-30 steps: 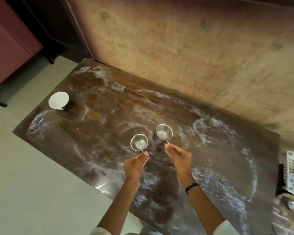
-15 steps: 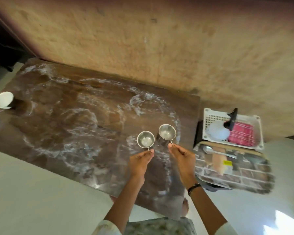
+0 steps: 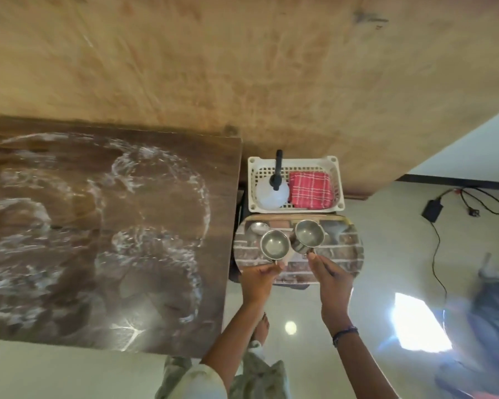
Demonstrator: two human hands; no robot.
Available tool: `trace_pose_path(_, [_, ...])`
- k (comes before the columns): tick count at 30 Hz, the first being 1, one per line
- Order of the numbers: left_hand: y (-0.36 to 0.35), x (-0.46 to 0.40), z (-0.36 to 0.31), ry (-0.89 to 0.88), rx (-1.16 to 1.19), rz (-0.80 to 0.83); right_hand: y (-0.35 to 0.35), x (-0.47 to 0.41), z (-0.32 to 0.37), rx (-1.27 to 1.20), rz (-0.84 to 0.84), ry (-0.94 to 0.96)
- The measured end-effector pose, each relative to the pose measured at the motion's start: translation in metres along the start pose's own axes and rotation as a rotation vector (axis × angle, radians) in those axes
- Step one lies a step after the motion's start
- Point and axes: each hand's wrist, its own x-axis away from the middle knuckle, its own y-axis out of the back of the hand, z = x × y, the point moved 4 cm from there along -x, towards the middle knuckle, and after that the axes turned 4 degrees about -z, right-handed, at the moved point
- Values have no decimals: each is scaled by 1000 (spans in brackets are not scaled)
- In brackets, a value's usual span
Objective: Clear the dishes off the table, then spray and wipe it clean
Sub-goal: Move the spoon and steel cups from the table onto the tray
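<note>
The person stands at the end of the table [image 3: 107, 240], both arms stretched out over a tray [image 3: 349, 251] that sits just beside the table's right edge. The left hand [image 3: 260, 279] pinches the handle of a small steel cup [image 3: 274, 244], fingers curled close around it; the handle itself is mostly buried under the fingertips. The right hand [image 3: 330, 279] does the same with a second steel cup [image 3: 309, 233], thumb and fingers closed on a handle I can barely see. Both cups hang upright, mouths up, over the tray; I cannot tell whether either bottom touches it. The two cups sit close together, nearly rim to rim.

The tray has a brick-pattern print, and the cups and hands cover its middle. A spoon [image 3: 258, 226] peeks out near its far left corner, and there is something brownish behind the cups that I cannot make out.

Behind the tray is a white plastic basket [image 3: 339, 185] holding a pale spray bottle [image 3: 272, 191] with a black nozzle, and a folded red checked cloth [image 3: 310, 190] beside it.

The dark wooden tabletop is streaked with white swirling smears, and its left part runs out of view. On the floor to the right lie black cables [image 3: 435, 234] and a blurred dark shape I cannot identify
</note>
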Motion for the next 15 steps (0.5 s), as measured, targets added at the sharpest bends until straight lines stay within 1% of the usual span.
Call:
trace_pose_path(6, [-65, -9, 11, -43, -151, 77, 42, -38, -26, 0, -160, -55])
trace_pose_path(10, [-91, -22, 18, -39, -229, 92, 57, -52, -32, 18, -188, -45])
trace_pose_path(15, [-111, -36, 16, -33, -268, 128, 71, -64, -45, 11, -230, -50])
